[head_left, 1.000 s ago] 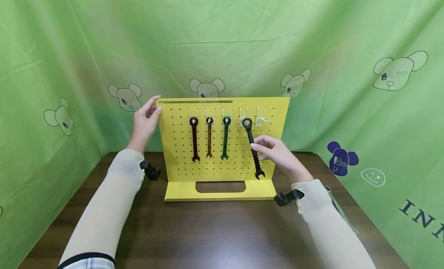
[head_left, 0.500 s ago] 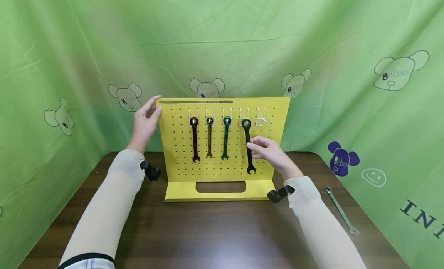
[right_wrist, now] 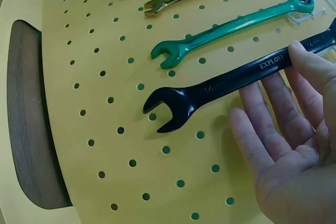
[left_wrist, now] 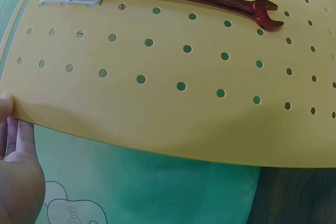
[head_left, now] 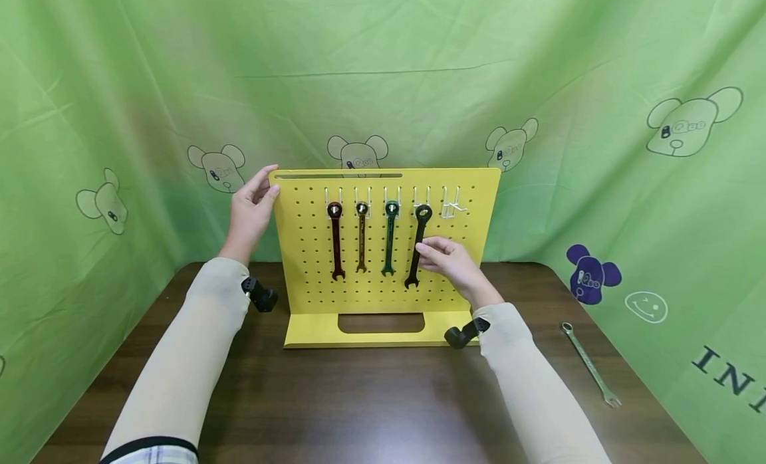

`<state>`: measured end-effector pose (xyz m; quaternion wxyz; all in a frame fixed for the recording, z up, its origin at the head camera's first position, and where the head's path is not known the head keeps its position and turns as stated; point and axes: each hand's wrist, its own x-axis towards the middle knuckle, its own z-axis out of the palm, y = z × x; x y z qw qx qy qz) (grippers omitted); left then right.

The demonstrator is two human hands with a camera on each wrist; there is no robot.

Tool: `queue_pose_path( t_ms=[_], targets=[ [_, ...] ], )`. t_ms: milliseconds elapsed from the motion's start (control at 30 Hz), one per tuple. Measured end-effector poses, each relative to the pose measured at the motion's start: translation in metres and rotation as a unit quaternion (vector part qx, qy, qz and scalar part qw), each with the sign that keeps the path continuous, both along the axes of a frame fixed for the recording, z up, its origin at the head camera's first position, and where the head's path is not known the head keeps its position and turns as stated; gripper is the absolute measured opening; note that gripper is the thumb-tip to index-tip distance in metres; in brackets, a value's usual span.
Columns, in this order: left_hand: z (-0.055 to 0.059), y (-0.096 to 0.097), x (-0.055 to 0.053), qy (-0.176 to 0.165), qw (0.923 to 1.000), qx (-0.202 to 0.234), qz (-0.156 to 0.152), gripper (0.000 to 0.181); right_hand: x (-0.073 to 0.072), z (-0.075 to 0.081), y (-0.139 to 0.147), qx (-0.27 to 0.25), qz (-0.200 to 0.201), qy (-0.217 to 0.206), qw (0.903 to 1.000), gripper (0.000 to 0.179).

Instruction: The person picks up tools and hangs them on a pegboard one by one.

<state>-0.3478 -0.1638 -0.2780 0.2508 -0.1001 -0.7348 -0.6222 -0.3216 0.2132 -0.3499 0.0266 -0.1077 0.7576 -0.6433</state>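
My right hand (head_left: pixel 451 264) pinches a black combination wrench (head_left: pixel 417 248) by its shank, thumb in front and fingers behind. The wrench leans, its ring end up at the fourth hook and its open end low and to the left. Whether the hook passes through the ring I cannot tell. At the upper left corner of the yellow pegboard (head_left: pixel 377 298), my left hand (head_left: pixel 251 208) grips the edge between thumb and fingers. Red (head_left: pixel 336 244), gold (head_left: pixel 362 241) and green (head_left: pixel 389 241) wrenches hang by their ring ends from the hooks to the left.
A white double hook (head_left: pixel 450 208) at the board's right bears no wrench. On the brown table (head_left: pixel 371 404), a silver wrench (head_left: pixel 589 363) lies at the right. A green printed curtain (head_left: pixel 383 72) surrounds the table at the back and sides.
My right hand has moved left with the black wrench, and its open end has swung from lower right to lower left. The silver wrench has come fully into view. My left hand has stayed put.
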Motion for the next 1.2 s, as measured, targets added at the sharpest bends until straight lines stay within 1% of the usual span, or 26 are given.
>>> queue_pose_path(
  t_ms=[233,367,500,733,833,967,1100,1200],
  targets=[
    [0.0,-0.002,0.001,-0.004,0.9999,-0.008,0.009,0.039,0.001,-0.001,0.0,-0.004,-0.001,-0.005,1.0,0.048],
    [0.0,-0.002,0.001,-0.004,0.9999,-0.009,0.01,0.039,0.003,-0.002,0.006,0.005,0.005,-0.004,1.0,0.055],
    [-0.001,0.0,0.001,-0.003,0.9999,-0.011,0.007,0.039,0.008,-0.003,0.016,0.034,0.018,0.009,0.9992,0.058],
    [0.0,0.0,0.0,-0.003,1.0,0.0,0.0,0.039,0.018,-0.004,0.035,0.087,0.037,0.018,0.9953,0.054],
    [0.0,0.0,0.001,-0.002,1.0,0.002,-0.002,0.038,0.021,-0.003,0.043,0.117,0.05,0.013,0.9919,0.054],
    [0.001,0.0,0.001,0.001,1.0,0.005,-0.002,0.038,0.029,-0.001,0.053,0.16,0.065,0.001,0.9849,0.056],
    [0.002,-0.001,0.002,0.003,1.0,0.001,-0.001,0.038,0.037,0.0,0.064,0.189,0.069,-0.003,0.9796,0.056],
    [0.002,-0.001,0.003,0.004,1.0,-0.005,0.003,0.038,0.042,-0.001,0.072,0.202,0.064,0.002,0.9774,0.053]
  ],
)
